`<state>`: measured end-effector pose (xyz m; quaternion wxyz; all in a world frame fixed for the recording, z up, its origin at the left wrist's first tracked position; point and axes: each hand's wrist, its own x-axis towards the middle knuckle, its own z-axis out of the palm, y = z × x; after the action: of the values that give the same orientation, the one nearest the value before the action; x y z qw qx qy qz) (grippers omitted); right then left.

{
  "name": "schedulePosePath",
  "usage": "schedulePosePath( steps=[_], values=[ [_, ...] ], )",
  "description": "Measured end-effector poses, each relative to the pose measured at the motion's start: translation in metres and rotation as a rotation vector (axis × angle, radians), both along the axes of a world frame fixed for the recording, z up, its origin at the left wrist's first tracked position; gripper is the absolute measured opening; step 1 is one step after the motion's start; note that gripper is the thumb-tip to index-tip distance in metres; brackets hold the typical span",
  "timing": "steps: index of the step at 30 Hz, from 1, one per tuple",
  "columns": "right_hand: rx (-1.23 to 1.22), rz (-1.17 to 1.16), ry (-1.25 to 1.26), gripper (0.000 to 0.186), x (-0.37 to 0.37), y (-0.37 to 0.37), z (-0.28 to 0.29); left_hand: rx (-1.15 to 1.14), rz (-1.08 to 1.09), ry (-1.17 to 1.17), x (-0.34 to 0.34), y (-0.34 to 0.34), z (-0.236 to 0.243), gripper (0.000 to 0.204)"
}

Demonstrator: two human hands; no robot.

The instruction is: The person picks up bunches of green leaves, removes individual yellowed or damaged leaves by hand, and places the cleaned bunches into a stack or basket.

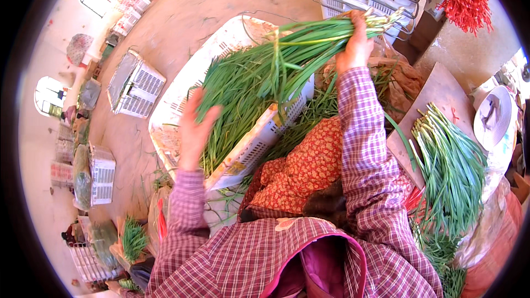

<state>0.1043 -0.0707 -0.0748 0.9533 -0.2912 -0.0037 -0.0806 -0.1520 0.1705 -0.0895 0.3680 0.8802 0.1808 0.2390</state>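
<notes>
Right hand (356, 47), fingers wrapped round one bunch (314, 41) above the one near crate (254, 154); left hand (197, 129), fingers spread wide, too blurred to tell if they touch leaves! One more bunch (450, 160) on one board (435, 85) looks done, while crated greens (234, 102), beyond counting, seem left to gather.

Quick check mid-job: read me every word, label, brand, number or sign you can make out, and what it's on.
No readable text that I can make out.
White crate at the left: dark marks on its side, too small and blurred to read.
Large white crate: orange-yellow patches on its near wall; I can't tell whether they are print.
Green stalks in the right hand: no label visible.
</notes>
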Motion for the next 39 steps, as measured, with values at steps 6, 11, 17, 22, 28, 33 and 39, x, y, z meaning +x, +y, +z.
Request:
schedulePosePath(
  steps=[6, 11, 17, 22, 28, 33, 39],
  values=[
    [-0.013, 0.011, 0.01, 0.049, -0.021, 0.009, -0.011, -0.221, -0.219, -0.156, 0.093, -0.094, 0.007, 0.047],
    [-0.133, -0.17, -0.168, 0.028, -0.012, -0.073, 0.018, -0.669, -0.191, -0.356, 0.081, -0.05, 0.065, 0.034],
    [-0.477, -0.117, -0.448, 0.026, -0.042, -0.096, 0.051, -0.444, -0.254, -0.173, 0.068, -0.06, 0.149, 0.041],
    [-0.498, 0.25, -0.533, 0.031, -0.09, -0.051, 0.066, -0.375, -0.362, -0.157, 0.077, -0.13, 0.167, 0.038],
    [-0.557, 0.231, -0.537, 0.048, -0.138, -0.044, 0.075, -0.37, -0.373, -0.155, 0.074, -0.159, 0.156, 0.029],
    [-0.439, 0.237, -0.532, 0.041, -0.12, -0.029, 0.049, -0.451, -0.344, -0.057, 0.084, -0.157, 0.147, 0.029],
    [-0.317, 0.397, -0.361, 0.033, -0.131, -0.029, 0.065, -0.302, -0.414, 0.111, 0.093, -0.149, 0.162, 0.036]
  ],
)
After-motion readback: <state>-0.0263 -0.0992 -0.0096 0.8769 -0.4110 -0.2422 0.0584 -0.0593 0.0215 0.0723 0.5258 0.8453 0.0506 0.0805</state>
